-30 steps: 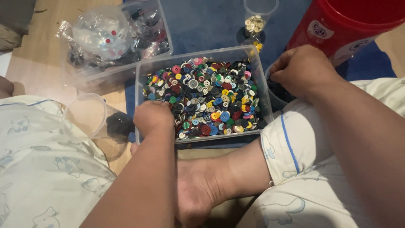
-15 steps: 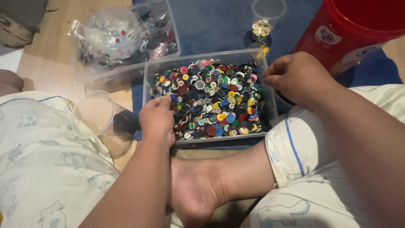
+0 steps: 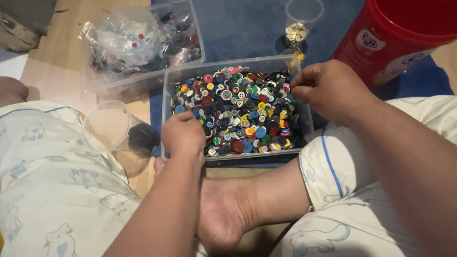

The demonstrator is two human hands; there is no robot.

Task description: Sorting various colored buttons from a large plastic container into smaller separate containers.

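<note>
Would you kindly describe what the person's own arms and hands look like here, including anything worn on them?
Both forearms are bare, with no sleeves in view. The left hand and right hand wear no gloves, and no rings, watch or bracelet can be seen. The only clothing showing is pale trousers with a faint animal print and thin blue piping.

Blue rug [image 3: 247, 33] on wooden floor [image 3: 52, 62]: button tray [image 3: 166, 123] central, red tub [image 3: 395, 43] right, bag box [image 3: 195, 33] left.

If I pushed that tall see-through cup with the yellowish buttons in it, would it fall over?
Probably fairly easily. The clear cup looks tall and narrow, with only a small pile of buttons low inside, so it seems light. It stands on the soft blue rug, likely a wobbly base. If tipped, the buttons would likely spill.
</note>
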